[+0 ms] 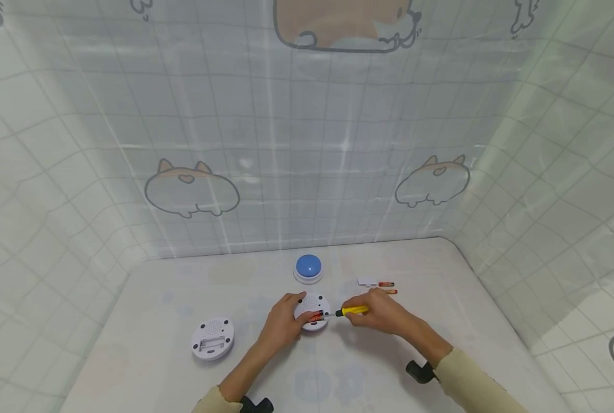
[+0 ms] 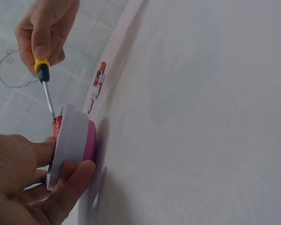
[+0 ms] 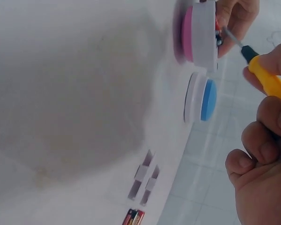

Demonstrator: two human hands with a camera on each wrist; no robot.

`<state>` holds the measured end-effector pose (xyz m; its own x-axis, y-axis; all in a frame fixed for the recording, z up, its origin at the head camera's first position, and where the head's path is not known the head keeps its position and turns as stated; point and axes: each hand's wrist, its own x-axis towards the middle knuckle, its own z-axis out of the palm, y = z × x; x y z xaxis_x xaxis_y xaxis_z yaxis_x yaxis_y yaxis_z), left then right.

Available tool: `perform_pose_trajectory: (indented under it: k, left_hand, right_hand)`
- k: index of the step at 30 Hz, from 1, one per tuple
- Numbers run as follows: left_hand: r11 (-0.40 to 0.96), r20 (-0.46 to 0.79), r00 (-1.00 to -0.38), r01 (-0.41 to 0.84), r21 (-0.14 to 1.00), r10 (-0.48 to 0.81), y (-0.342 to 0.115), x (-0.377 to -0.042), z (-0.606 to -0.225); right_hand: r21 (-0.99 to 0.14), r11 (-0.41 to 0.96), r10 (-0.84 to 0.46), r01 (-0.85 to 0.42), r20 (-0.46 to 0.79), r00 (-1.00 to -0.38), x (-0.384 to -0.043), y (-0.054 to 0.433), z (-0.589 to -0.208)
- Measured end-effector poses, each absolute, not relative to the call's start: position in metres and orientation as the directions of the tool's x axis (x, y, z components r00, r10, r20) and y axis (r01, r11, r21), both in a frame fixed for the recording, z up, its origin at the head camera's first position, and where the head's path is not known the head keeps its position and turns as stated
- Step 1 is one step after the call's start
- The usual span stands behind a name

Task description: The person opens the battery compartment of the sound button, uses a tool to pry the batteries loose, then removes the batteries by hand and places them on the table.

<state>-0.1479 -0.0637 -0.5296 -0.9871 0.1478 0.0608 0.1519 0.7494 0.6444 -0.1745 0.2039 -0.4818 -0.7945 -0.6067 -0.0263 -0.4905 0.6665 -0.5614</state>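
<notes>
My left hand (image 1: 280,322) grips a round white push-button unit (image 1: 313,302) by its rim, turned underside up. Below its white body shows a pink top (image 2: 90,140) in the left wrist view. Red batteries (image 1: 315,316) sit in its underside, with my left thumb beside them. In my right hand (image 1: 381,311) is a screwdriver (image 1: 355,310) with a yellow and black handle. Its metal shaft (image 2: 48,99) slants down, and the tip is right at the end of the batteries in both wrist views.
Behind the held unit stands a blue-topped push-button unit (image 1: 308,266), dome up. Another white unit (image 1: 213,338) lies underside up at the left, its battery compartment bare. White battery covers (image 3: 144,178) and red batteries (image 1: 387,284) lie at the back right. A patterned curtain (image 1: 307,143) surrounds the table.
</notes>
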Motion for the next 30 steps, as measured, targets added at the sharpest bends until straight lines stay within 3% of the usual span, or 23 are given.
perform_pose_trajectory:
  k: [16, 30]
  left_hand:
    - [0.746, 0.073, -0.986, 0.161, 0.646, 0.150, -0.062, -0.144, -0.531]
    - [0.751, 0.088, -0.985, 0.172, 0.637, 0.150, -0.062, -0.144, -0.534]
  right_hand:
    - [-0.474, 0.724, -0.580, -0.501, -0.026, -0.814, -0.170, 0.207, -0.479]
    - [-0.616, 0.654, -0.572, -0.438, -0.024, -0.820, -0.169, 0.213, -0.495]
